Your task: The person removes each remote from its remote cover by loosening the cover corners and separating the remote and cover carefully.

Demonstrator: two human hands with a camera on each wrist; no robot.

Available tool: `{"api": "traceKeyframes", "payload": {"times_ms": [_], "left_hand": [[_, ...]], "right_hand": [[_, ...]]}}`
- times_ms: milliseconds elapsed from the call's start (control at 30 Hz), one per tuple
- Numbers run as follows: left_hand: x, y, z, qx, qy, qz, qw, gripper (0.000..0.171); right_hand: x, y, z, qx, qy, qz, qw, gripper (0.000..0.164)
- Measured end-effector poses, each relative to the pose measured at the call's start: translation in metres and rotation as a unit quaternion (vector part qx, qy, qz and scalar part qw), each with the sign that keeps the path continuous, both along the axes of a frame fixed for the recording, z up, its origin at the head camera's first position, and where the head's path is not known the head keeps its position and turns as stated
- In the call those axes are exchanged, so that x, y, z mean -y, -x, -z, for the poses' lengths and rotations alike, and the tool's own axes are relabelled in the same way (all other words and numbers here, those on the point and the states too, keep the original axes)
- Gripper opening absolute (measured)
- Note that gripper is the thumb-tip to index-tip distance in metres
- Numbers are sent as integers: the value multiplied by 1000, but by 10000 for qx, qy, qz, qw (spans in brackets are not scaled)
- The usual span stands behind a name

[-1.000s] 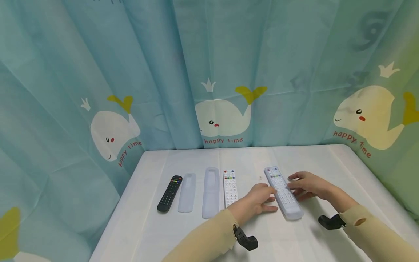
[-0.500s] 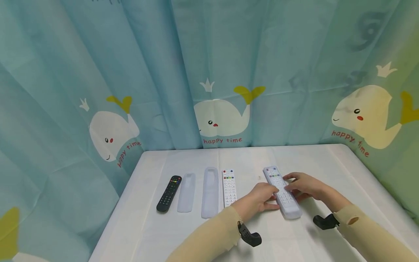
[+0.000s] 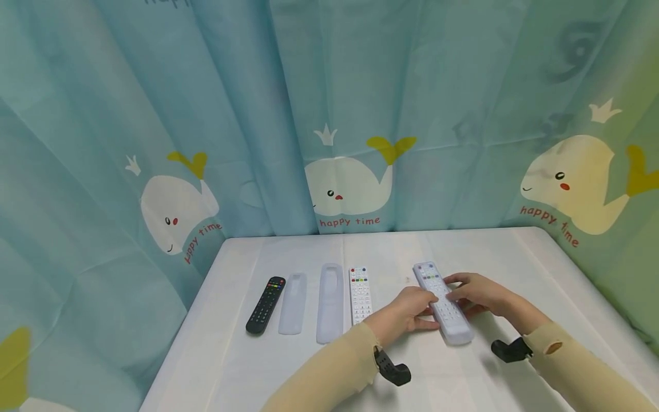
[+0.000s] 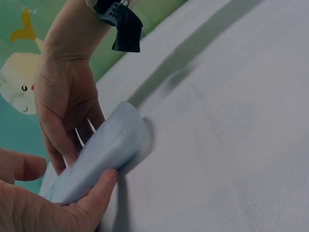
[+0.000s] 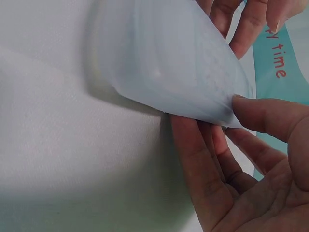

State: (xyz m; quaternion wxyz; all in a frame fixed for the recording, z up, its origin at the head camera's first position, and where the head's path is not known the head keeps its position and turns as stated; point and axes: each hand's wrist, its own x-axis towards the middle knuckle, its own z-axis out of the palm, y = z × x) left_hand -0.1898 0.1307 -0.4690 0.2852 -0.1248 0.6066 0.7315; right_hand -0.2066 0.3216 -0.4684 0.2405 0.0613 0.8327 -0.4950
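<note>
A white remote control (image 3: 447, 306) in a translucent cover lies aslant between my two hands on the right of the table. My left hand (image 3: 409, 310) holds its left edge, fingers against the side. On the opposite edge my right hand (image 3: 481, 294) grips it; in the right wrist view the thumb (image 5: 265, 116) touches the upper edge with fingers underneath. The rounded near end of the cover (image 4: 116, 135) fills out beyond the fingertips in the left wrist view, with shadow below it. How far it is lifted from the table, I cannot tell.
Left of my left hand lies a bare white remote control (image 3: 361, 292), its near end hidden by the forearm. Beside it are two translucent covers, one larger (image 3: 330, 306) and one smaller (image 3: 293, 306), then a black remote control (image 3: 265, 306). A whale-print curtain (image 3: 448, 143) borders the white table (image 3: 247, 372).
Both hands have closed in slightly on the covered remote control, the right one shifting left to its edge. In the last half second almost nothing has moved.
</note>
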Motion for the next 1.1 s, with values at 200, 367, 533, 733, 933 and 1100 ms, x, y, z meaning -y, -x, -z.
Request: {"api": "traceKeyframes", "payload": {"times_ms": [200, 367, 533, 733, 933, 1100], "left_hand": [[2, 2, -2, -84, 85, -70, 9999, 27], [5, 6, -5, -354, 202, -157, 9990, 32], [13, 13, -8, -587, 246, -299, 9975, 32], [27, 20, -9, -735, 342, -233, 9964, 32], [36, 24, -8, -915, 315, -183, 9951, 40], [44, 27, -11, -1138, 417, -49, 9926, 41]], "right_hand": [[1, -1, 1, -51, 203, 96, 9997, 65], [3, -4, -2, -237, 546, 138, 9981, 69], [11, -7, -5, -584, 689, 145, 9958, 71], [22, -8, -3, -902, 968, 171, 9911, 72], [30, -8, -4, -1125, 933, 139, 9892, 73], [36, -5, -8, -1268, 800, 69, 9887, 76]]}}
